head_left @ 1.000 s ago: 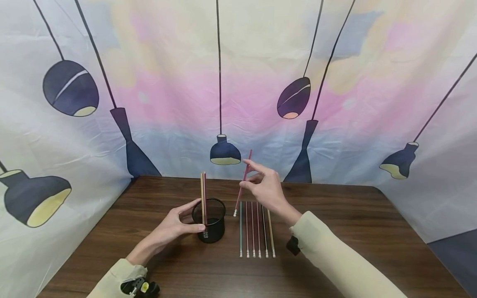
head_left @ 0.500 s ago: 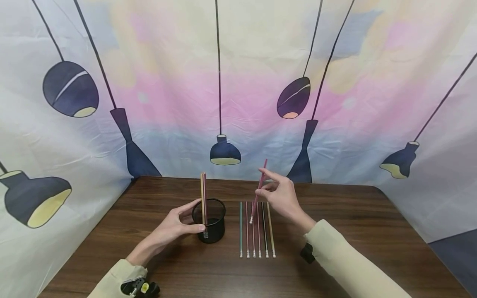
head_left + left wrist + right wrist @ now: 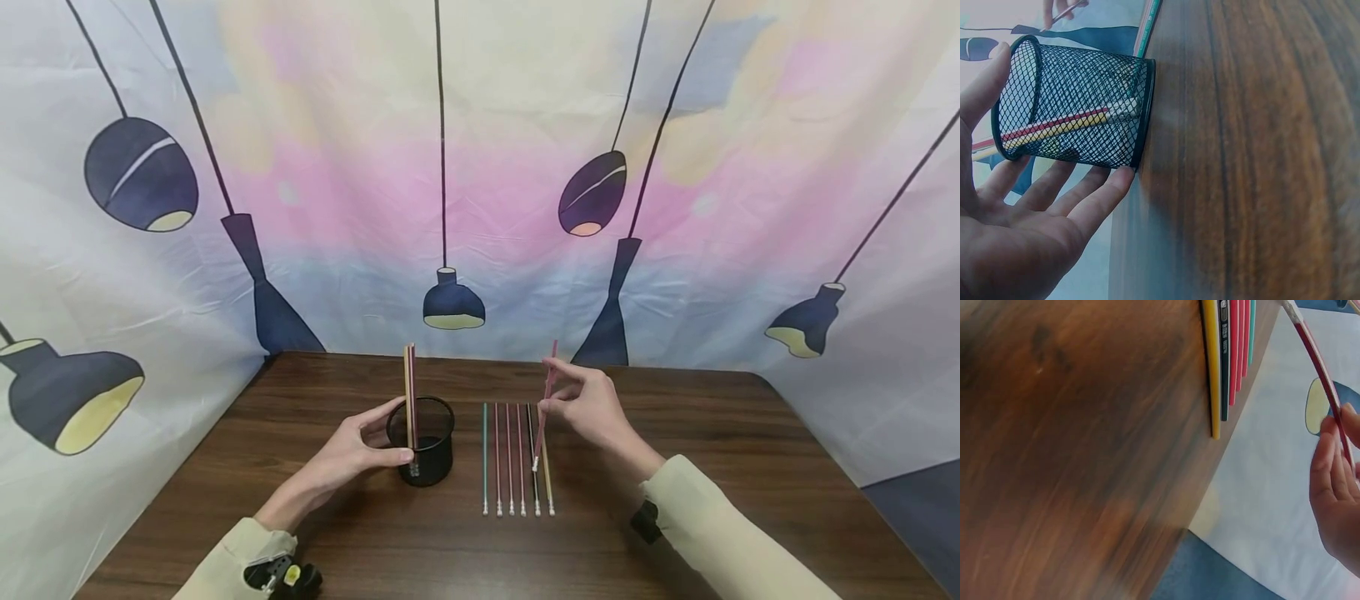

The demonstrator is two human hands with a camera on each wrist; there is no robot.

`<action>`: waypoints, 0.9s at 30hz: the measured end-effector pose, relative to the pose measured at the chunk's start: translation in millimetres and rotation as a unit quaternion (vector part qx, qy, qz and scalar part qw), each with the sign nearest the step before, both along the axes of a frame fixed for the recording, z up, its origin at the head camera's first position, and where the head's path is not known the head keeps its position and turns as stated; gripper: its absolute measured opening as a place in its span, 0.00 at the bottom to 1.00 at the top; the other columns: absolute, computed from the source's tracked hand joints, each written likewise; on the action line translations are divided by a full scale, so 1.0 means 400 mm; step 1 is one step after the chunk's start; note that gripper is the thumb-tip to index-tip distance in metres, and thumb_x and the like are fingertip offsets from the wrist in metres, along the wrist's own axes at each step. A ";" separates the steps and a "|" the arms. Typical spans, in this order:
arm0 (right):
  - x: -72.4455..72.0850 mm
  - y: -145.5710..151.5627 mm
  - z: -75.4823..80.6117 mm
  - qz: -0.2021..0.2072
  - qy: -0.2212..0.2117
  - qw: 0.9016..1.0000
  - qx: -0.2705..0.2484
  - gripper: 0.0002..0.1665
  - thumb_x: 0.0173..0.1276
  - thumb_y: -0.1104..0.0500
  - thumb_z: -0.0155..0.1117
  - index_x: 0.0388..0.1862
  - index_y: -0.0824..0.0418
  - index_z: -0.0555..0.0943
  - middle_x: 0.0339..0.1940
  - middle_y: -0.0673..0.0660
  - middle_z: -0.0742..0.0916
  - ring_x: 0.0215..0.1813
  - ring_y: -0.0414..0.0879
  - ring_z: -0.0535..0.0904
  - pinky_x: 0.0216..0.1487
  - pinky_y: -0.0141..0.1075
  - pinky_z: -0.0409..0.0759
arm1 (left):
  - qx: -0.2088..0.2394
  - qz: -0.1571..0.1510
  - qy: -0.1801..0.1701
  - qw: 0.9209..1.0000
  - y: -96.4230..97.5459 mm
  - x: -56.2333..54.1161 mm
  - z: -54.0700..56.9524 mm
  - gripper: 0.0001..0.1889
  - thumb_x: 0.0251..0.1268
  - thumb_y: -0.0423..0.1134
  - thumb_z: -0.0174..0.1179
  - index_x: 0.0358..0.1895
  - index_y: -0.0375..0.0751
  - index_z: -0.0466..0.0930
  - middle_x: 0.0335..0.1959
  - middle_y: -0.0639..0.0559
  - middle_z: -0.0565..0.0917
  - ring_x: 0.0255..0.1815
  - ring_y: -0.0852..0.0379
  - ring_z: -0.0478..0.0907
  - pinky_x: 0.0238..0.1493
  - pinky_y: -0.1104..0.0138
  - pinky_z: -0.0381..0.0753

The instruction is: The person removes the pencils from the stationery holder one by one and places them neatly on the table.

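My left hand (image 3: 341, 454) holds a black mesh pencil cup (image 3: 433, 465) upright on the table, thumb at the near side of the rim and fingers on its far side. Inside it lean a yellow pencil and a red pencil (image 3: 1054, 122), eraser ends down. Above the right end of a row of pencils, my right hand (image 3: 592, 408) pinches a red pencil (image 3: 1319, 362), its eraser end pointing down. That row runs from a teal pencil (image 3: 484, 458) through three red pencils (image 3: 510, 458) to a black pencil (image 3: 1224, 362) and a yellow pencil (image 3: 1213, 375).
Everything stands on a dark brown wooden table (image 3: 360, 542). Behind it hangs a pastel cloth backdrop (image 3: 337, 208) printed with dark lamps. The pencil row lies a short way right of the cup, eraser ends toward me.
My right hand has carried the red pencil rightward and lower, from beside the teal pencil to over the black and yellow ones. The left hand and cup have stayed still.
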State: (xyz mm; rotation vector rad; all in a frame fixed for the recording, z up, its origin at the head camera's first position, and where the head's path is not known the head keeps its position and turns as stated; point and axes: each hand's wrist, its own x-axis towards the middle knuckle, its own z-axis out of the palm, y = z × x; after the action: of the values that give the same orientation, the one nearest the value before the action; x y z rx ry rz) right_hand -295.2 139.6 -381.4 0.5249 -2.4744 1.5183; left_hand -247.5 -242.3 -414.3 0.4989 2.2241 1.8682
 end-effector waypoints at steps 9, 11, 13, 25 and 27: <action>0.005 0.043 -0.016 0.010 -0.030 0.998 0.060 0.37 0.62 0.71 0.79 0.71 0.62 0.81 0.49 0.63 0.88 0.37 0.45 0.90 0.39 0.41 0.83 | -0.015 0.009 -0.008 1.000 0.003 -0.004 -0.001 0.47 0.67 0.37 0.75 0.85 0.44 0.58 0.79 0.38 0.66 0.76 0.39 0.69 0.65 0.62 0.74; 0.006 0.051 -0.020 0.014 -0.034 0.997 0.069 0.37 0.61 0.71 0.80 0.70 0.64 0.81 0.50 0.64 0.88 0.36 0.45 0.90 0.37 0.39 0.82 | -0.018 0.008 -0.008 1.000 0.002 -0.004 -0.003 0.47 0.67 0.37 0.75 0.85 0.44 0.57 0.79 0.37 0.66 0.76 0.39 0.69 0.66 0.60 0.73; 0.009 0.059 -0.023 0.020 -0.039 0.996 0.075 0.37 0.60 0.71 0.80 0.70 0.66 0.81 0.50 0.64 0.88 0.36 0.45 0.90 0.37 0.39 0.82 | -0.016 0.010 -0.010 1.000 0.002 -0.004 -0.005 0.47 0.67 0.37 0.75 0.85 0.44 0.57 0.79 0.37 0.67 0.75 0.39 0.69 0.66 0.59 0.73; 0.017 0.068 -0.048 0.028 -0.102 0.990 0.094 0.37 0.56 0.74 0.80 0.67 0.70 0.82 0.39 0.57 0.86 0.34 0.47 0.88 0.35 0.40 0.83 | -0.012 0.002 -0.005 1.000 0.000 0.001 0.002 0.47 0.68 0.36 0.74 0.85 0.42 0.56 0.80 0.34 0.65 0.76 0.37 0.68 0.66 0.59 0.73; 0.014 0.066 -0.053 0.025 -0.101 0.989 0.101 0.37 0.55 0.74 0.81 0.66 0.69 0.83 0.37 0.56 0.86 0.35 0.46 0.87 0.34 0.39 0.83 | -0.013 0.001 -0.004 1.000 0.000 0.001 0.001 0.47 0.68 0.37 0.74 0.85 0.41 0.56 0.80 0.34 0.65 0.76 0.37 0.68 0.66 0.59 0.73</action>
State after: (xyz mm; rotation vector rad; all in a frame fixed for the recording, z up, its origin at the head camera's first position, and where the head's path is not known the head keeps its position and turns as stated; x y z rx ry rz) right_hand -289.6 166.0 -402.7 0.4903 -2.8102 1.4098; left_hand -247.2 -242.3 -413.7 0.4836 2.2426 1.8366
